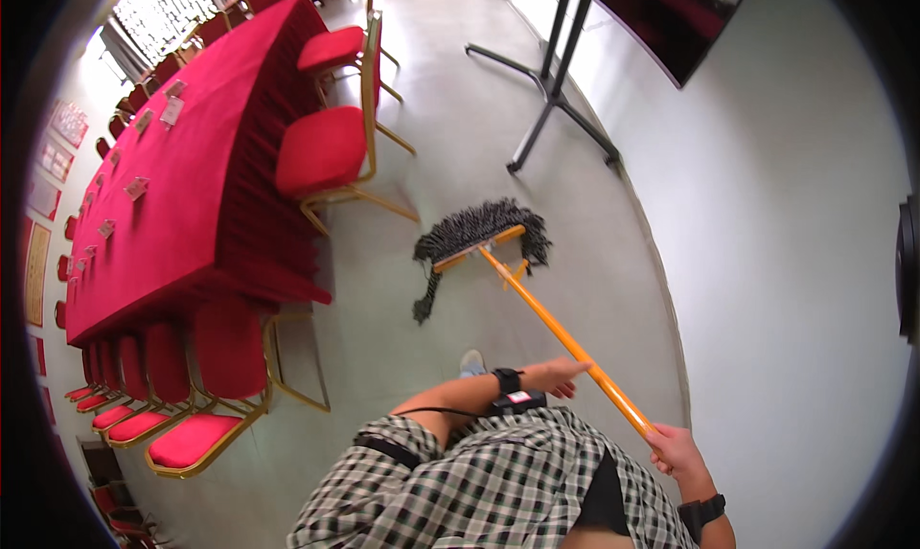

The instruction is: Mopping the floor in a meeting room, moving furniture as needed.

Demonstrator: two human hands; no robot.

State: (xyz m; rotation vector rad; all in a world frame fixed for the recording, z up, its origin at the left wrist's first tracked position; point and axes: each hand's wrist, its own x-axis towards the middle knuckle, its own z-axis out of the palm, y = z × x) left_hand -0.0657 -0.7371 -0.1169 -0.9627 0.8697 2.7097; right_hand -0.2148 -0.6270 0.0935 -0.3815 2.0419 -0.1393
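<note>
A dust mop with a dark, shaggy head [478, 225] lies on the grey floor ahead of me, its orange handle [553, 323] slanting back towards my body. My right hand [675, 450] is closed around the upper end of the handle. Farther down the shaft, my left hand [557, 376] is beside the handle, its fingers partly bent and the index fingertip at the shaft; whether it grips is not clear. One dark strand bundle [428, 301] of the mop trails towards me on the left.
A long table under a red cloth [237, 139] stands at the left, with red chairs [327, 150] around it, one chair leg close to the mop head. A wheeled black stand [550, 93] carries a screen [668, 17] by the white wall [776, 225] on the right.
</note>
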